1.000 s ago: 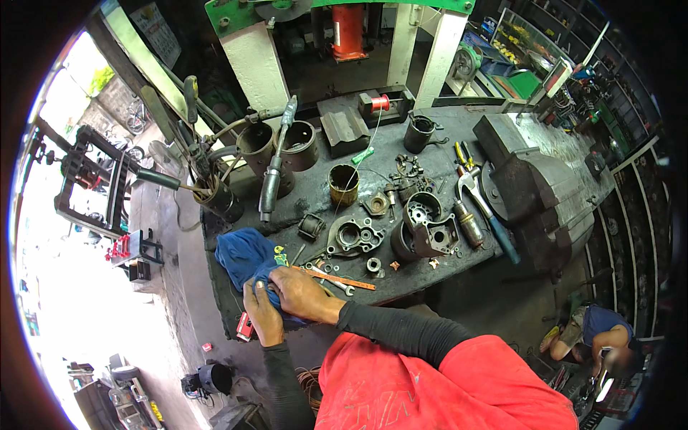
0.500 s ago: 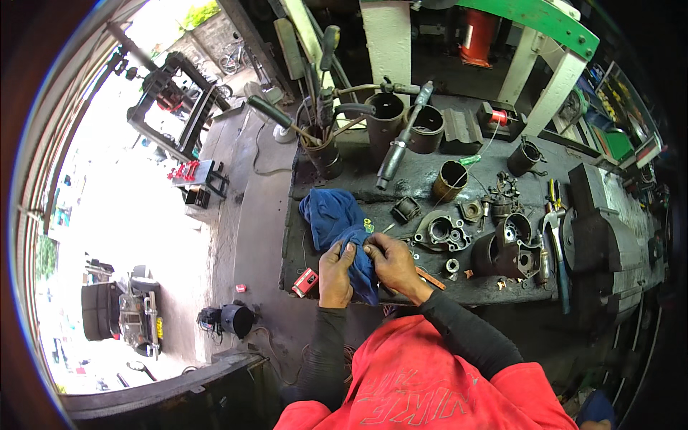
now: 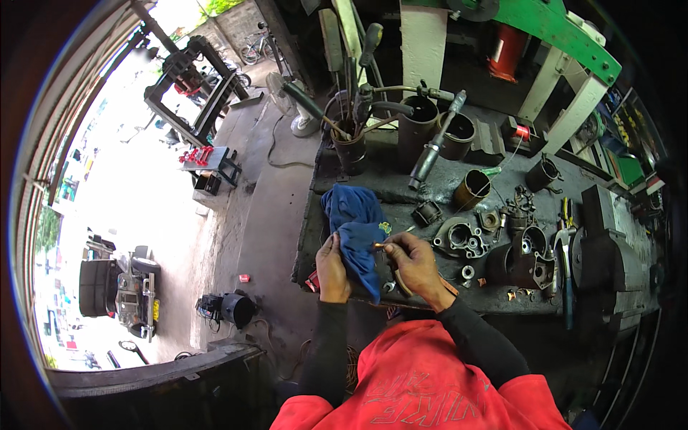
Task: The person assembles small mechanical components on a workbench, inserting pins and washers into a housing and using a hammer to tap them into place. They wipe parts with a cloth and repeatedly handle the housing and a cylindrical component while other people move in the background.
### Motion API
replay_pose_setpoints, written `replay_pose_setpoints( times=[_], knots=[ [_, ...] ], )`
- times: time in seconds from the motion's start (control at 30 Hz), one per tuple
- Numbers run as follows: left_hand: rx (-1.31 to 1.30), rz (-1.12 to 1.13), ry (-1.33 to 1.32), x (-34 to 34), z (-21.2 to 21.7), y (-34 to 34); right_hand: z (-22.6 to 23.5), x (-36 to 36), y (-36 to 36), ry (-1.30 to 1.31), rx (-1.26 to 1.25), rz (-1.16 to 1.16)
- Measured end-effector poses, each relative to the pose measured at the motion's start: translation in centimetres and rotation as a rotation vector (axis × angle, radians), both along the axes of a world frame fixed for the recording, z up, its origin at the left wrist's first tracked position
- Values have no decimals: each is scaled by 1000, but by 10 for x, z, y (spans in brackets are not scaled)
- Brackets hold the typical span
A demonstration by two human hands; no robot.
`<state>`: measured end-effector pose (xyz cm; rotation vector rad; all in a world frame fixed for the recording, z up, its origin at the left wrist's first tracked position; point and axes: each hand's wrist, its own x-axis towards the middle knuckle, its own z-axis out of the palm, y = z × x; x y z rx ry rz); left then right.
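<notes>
a small copper-coloured metal piece (image 3: pixel 378 246) sits pinched between thumb and fingertips of the right hand (image 3: pixel 416 266), at the right edge of a crumpled blue fabric cloth (image 3: pixel 356 210). the left hand (image 3: pixel 332 271) lies against the cloth's left side, fingers partly hidden, so whether it grips cannot be told. the step in hand appears to be handling the piece at the cloth; the next move seems to call for a steady pinch. the cloth lies on a dark, worn workbench (image 3: pixel 394 193), left of a grey cast-metal housing with round bores (image 3: pixel 462 238).
</notes>
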<state>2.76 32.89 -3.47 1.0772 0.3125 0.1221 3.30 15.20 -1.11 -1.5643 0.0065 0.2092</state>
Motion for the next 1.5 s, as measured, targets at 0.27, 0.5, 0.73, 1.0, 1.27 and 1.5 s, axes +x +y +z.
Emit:
replay_pose_setpoints(
  times=[0.27, 0.5, 0.73, 1.0, 1.27, 1.5],
  knots=[
    [789, 22, -105, -13, 18, -35, -8, -7, 9, -644, -446, 32],
    [311, -114, 19, -12, 16, -17, -5, -1, 9, -791, -589, 151],
    [131, -14, -94, -13, 2, -3, -38, 16, 3, -144, 97, 88],
    [116, 102, 0, -28, -10, 10, -35, 36, 10, -337, 6, 58],
    [302, 301, -44, -24, -14, -10, -22, 28, 63, -246, -181, 62],
    [560, 280, -117, -13, 0, 2, -32, 50, 62, 324, 359, 88]
  ],
)
